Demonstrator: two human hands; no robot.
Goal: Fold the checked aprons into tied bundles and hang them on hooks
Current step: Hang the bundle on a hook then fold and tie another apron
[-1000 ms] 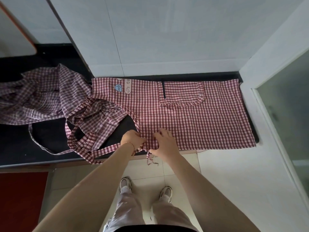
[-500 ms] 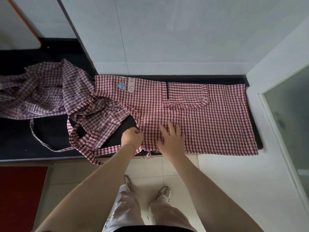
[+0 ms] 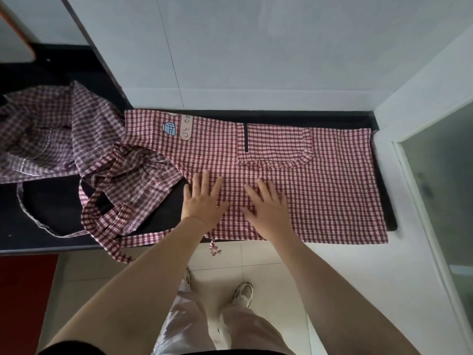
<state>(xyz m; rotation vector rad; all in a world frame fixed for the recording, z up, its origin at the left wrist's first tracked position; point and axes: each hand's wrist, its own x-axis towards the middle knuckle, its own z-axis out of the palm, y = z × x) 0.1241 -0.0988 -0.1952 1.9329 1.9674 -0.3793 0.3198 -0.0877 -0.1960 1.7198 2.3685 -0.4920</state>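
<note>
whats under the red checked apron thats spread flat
The red checked apron lies on a black counter, which shows past its edges. Both hands press flat on top. Anything else beneath the cloth is covered.

I saw the spread apron [image 3: 294, 185] lying on the counter [image 3: 51, 213], both hands [image 3: 204, 201] [image 3: 266, 206] flat on its near part, a second apron [image 3: 46, 134] heaped to its left.

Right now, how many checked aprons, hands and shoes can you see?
Checked aprons: 2, the flat red apron and the crumpled apron
Hands: 2, the left hand and the right hand
Shoes: 2, a left shoe and a right shoe
Total: 6
</note>
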